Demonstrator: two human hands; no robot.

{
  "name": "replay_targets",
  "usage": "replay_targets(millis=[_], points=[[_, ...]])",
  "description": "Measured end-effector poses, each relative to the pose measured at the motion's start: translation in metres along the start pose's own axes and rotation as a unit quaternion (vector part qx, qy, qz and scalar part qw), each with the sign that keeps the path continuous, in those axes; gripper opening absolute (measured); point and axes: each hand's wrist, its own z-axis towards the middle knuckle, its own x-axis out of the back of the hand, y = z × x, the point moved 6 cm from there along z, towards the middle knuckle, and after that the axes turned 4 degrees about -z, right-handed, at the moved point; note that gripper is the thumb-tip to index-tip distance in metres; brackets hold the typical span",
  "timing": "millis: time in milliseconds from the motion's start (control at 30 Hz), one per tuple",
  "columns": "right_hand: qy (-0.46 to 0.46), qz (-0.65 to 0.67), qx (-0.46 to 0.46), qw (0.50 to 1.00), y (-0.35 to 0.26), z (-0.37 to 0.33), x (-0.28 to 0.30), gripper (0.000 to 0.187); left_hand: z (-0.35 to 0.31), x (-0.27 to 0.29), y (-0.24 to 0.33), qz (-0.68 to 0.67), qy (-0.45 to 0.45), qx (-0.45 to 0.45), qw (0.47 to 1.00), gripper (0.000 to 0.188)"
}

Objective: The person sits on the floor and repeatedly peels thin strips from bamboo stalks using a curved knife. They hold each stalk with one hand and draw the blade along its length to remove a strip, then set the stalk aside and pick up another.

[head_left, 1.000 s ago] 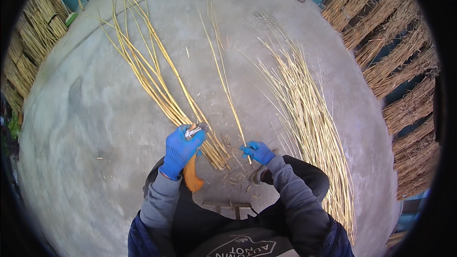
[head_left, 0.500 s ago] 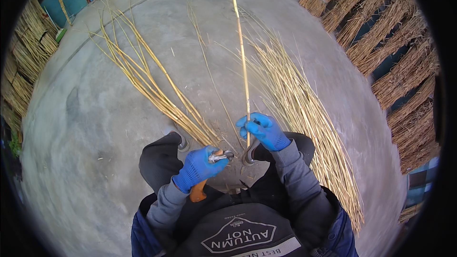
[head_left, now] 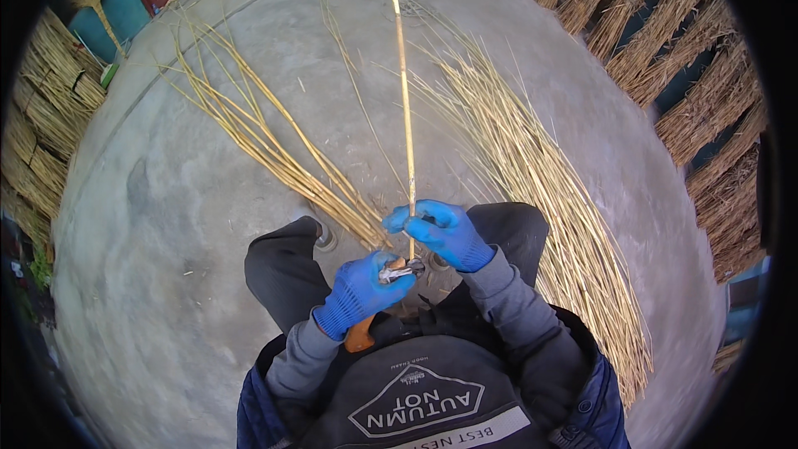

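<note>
My left hand (head_left: 357,289), in a blue knit glove, is closed around pruning shears (head_left: 360,336) with orange handles. Their dark metal jaws (head_left: 415,266) are at the lower end of a long pale reed stalk (head_left: 405,87); whether the blades touch it, I cannot tell. Gripping that stalk a little above its bottom end is my right hand (head_left: 453,234), gloved in blue too. The stalk rises almost upright from my fingers and runs out past the top of the view.
Several yellowish stalks (head_left: 270,162) lie on the concrete floor (head_left: 166,224) ahead to the left. A thick pile of stalks (head_left: 544,187) lies along my right side. Straw bundles (head_left: 682,58) line the right wall, others (head_left: 50,108) the left. A broom (head_left: 96,0) leans at the far left.
My right hand has moved left with the stalk, bringing its lower end to the shears. My left hand has shifted slightly right.
</note>
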Motion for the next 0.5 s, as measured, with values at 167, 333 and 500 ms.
replay_targets(millis=[167, 333, 500], points=[[-0.002, 0.004, -0.017, 1.0, 0.017, -0.004, -0.008, 0.025, -0.001, -0.001, 0.004, 0.003, 0.017, 0.013, 1.0, 0.047], [-0.02, 0.043, -0.049, 0.998, 0.036, -0.016, -0.022, 0.027, 0.003, 0.01, 0.006, -0.001, 0.057, 0.001, 0.998, 0.043], [-0.017, 0.027, -0.04, 0.999, 0.028, -0.008, -0.014, 0.03, -0.006, 0.015, 0.009, 0.106, 0.048, -0.031, 0.993, 0.039]])
